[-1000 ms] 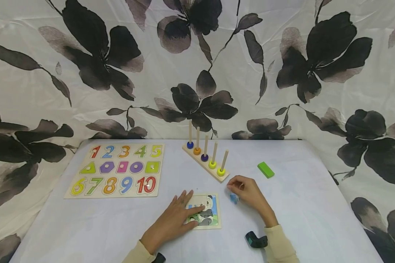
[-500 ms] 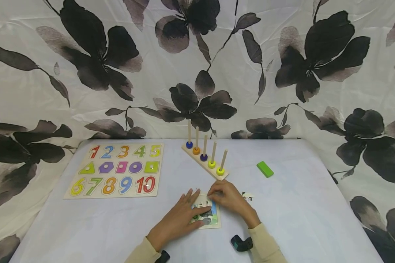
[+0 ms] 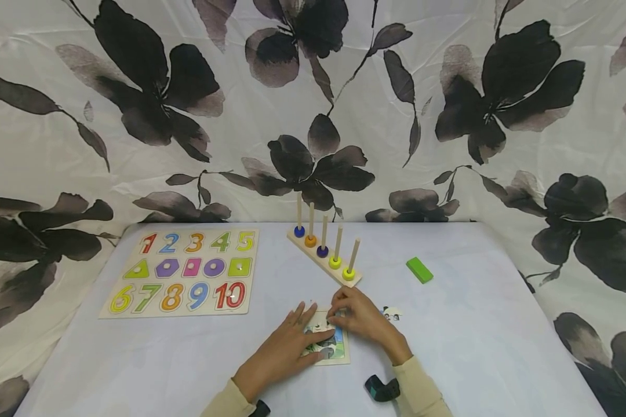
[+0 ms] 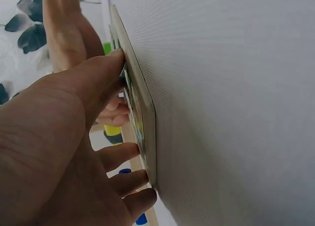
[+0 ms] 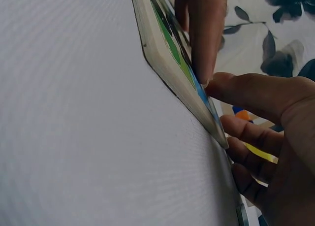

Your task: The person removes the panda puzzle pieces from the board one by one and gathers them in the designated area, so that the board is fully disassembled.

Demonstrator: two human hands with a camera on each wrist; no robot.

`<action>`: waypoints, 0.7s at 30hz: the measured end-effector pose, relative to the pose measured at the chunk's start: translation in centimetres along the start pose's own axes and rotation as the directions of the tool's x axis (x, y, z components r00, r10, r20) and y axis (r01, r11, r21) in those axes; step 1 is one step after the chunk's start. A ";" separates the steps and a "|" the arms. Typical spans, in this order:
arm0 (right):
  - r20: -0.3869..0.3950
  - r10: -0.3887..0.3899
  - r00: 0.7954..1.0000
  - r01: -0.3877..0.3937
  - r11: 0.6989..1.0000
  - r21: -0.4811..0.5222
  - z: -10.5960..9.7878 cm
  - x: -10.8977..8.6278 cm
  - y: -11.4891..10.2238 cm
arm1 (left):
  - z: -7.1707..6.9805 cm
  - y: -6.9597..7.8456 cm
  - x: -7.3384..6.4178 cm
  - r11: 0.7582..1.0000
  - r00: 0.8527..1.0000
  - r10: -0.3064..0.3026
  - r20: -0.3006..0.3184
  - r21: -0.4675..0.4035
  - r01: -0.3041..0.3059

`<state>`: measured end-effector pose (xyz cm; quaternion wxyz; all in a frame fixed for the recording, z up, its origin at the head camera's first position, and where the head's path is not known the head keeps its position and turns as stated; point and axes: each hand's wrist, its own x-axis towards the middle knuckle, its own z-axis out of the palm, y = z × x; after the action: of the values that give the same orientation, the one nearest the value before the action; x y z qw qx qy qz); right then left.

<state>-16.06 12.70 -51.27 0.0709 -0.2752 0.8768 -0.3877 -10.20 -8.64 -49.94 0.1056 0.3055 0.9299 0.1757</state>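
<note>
Far left, you have the number board (image 3: 208,280) flat on the white table (image 3: 480,336). Right of it, the peg stand (image 3: 326,262) runs diagonally, pegs (image 3: 324,231) upright; further right, a green block (image 3: 419,270). Beyond the far edge: your floral cloth (image 3: 313,116).

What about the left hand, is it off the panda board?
No: in the head view, the left hand rests on the panda board, partly covering it.

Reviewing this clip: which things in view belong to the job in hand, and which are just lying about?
Likely part of the job:
panda puzzle, with the left grip on it and the right grip at its far right corner
loose printed piece beside the right grip, probably the puzzle's

Apparently just lying about:
number board
peg stand
green block
</note>
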 end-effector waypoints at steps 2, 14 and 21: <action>0.000 -0.008 1.000 0.008 1.000 0.000 0.0 0.0 0.0 | 0.1 0.0 0.0 1.000 1.000 0.000 -0.004 -0.002 0.000; -0.016 -0.004 1.000 0.004 1.000 0.027 0.2 -0.2 -0.4 | 0.3 -0.2 0.0 0.999 1.000 0.030 -0.007 -0.022 -0.030; -0.021 0.027 0.999 -0.027 0.999 0.018 0.2 -0.2 -0.7 | 0.2 -0.2 0.0 0.999 0.999 0.033 -0.011 -0.039 -0.034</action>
<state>-15.51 12.30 -50.93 0.0690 -0.2586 0.8776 -0.3976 -10.24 -8.76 -50.18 0.1038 0.3180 0.9215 0.1973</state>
